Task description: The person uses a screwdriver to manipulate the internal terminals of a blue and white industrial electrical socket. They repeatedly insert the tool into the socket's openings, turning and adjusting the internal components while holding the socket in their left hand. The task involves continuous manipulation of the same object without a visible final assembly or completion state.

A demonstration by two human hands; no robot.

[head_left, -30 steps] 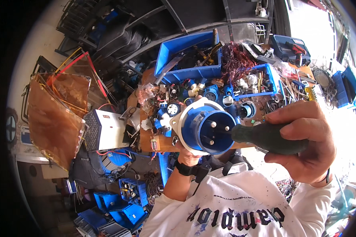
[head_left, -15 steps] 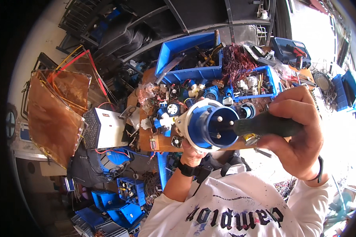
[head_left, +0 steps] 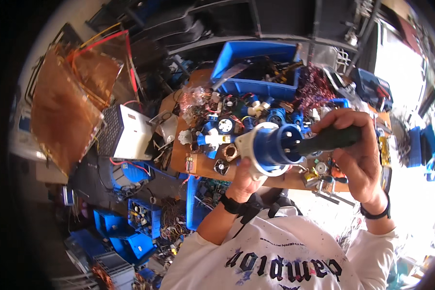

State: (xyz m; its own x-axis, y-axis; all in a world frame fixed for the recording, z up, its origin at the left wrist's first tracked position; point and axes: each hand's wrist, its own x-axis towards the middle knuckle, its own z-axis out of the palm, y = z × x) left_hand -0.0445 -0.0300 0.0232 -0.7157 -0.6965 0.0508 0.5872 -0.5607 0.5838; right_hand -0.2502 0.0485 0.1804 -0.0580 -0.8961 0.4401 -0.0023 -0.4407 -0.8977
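Across the whole scene, beyond both hands, ran the wooden workbench (head_left: 205, 169), loaded with parts, and the big blue bin (head_left: 261, 88) sat past the hands at its far side! Off to the left of the left hand, well apart, stood the pale metal box (head_left: 133, 133); farther out than the right hand lay the dark red wire tangle (head_left: 314, 89). And here, between the two hands, was the centre of the action: the blue plug (head_left: 268, 147), raised over the bench's near edge, its collar facing the right hand. The left hand (head_left: 248, 180) gripped it from below by the white flange (head_left: 247, 147), thumb up front, the other fingers mostly hidden. The right hand (head_left: 365, 154) was wrapped round the dark screwdriver (head_left: 331, 140), its handle's front end right at the collar's mouth, the tip out of sight, so no telling whether it had met a screw! Inside the collar, just beside the handle, showed the pale pins (head_left: 289, 135). By the look of it, the step in hand was driver work deep inside the plug; the next move seemed to call for a firm brace from the left, the driver kept in line, and a wrist turn from the right once seated.
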